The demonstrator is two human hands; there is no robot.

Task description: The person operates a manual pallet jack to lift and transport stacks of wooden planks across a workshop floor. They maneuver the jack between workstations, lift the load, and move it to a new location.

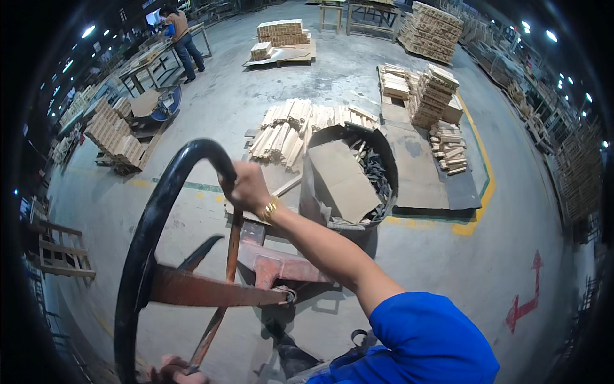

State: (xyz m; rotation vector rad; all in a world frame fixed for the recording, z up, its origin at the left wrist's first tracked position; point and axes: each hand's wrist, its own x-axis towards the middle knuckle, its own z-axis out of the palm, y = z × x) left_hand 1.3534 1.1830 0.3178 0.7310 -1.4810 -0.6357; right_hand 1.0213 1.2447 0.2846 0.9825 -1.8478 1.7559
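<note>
A pallet jack's handle, a black loop (137, 253) with worn red bars, rises in front of me. My right hand (246, 185) is wrapped around the loop's upper right part; a gold watch or bracelet (268, 209) circles that wrist. At the bottom edge, partly cut off, my left hand (176, 372) has its fingers curled on the loop's lower part. Beyond the handle is the jack's red base (275, 262). Close in front of it stands a grey round bin (313, 192) holding a cardboard sheet (342, 182) and dark scraps (377, 179). Wooden strips (281, 137) lie behind it.
To the right, stacked wood (435, 96) rests on cardboard-covered pallets inside a yellow floor line (489, 185). Loaded pallets stand at the left (118, 137) and far middle (281, 38). A person (182, 45) works at a bench far left. An empty pallet (64, 253) lies near left.
</note>
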